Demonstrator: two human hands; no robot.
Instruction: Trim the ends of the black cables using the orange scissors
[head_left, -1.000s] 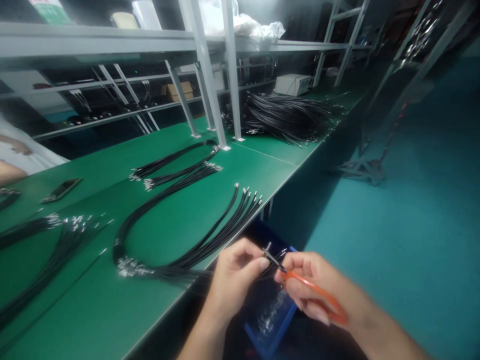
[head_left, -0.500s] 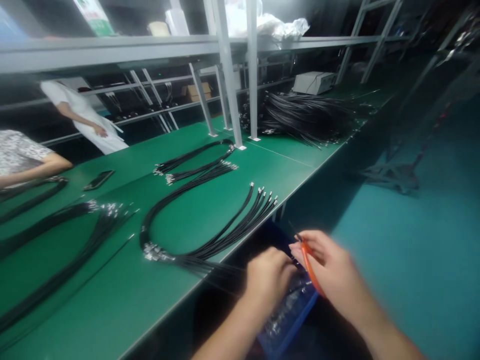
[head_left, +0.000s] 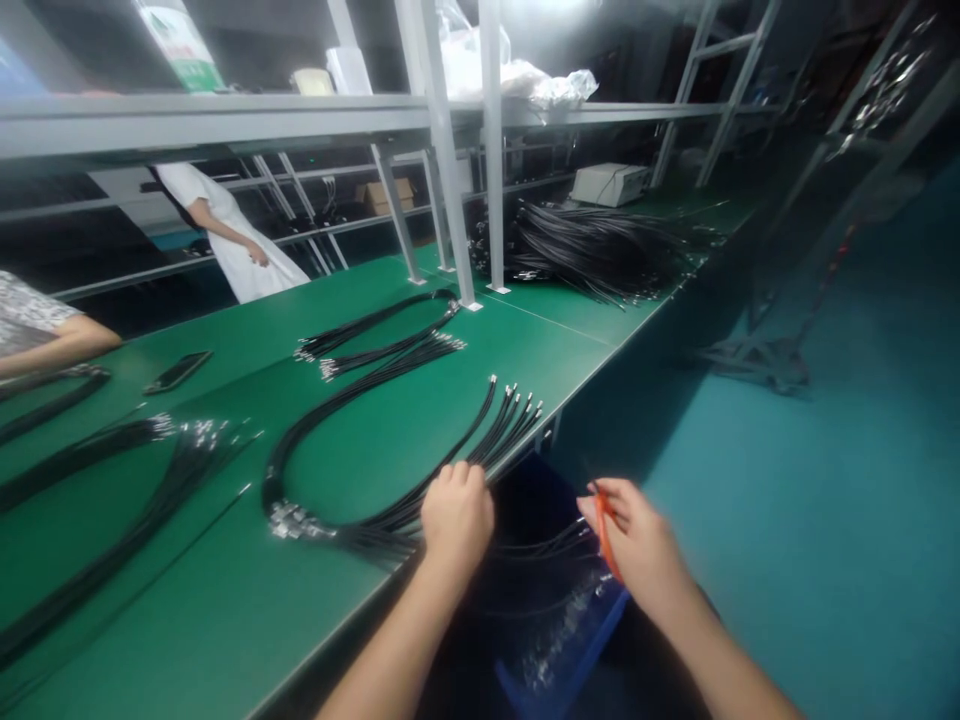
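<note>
My left hand (head_left: 457,512) is at the table's front edge, its fingers curled over the near strands of a black cable bundle (head_left: 311,420). Exactly how many strands it grips is hidden. Silver ends tip the bundle's strands, and some strands hang past the edge between my hands. Off the edge, my right hand (head_left: 637,535) is closed around orange-handled pliers (head_left: 606,540), whose dark jaws point up and are hard to make out. Below both hands is a blue bin (head_left: 592,645) with a blurred heap of small shiny pieces in it.
More cable bundles (head_left: 112,560) lie on the green table (head_left: 187,640) at left, beside a phone (head_left: 178,372). Shelf posts (head_left: 450,180) rise from the table. Behind them are a large cable pile (head_left: 592,245) and a pale box (head_left: 611,185). Two people are across the table.
My left hand has moved left and up, from over the bin beside my right hand to the cables at the table edge. My right hand still holds the pliers. The view has shifted slightly.
</note>
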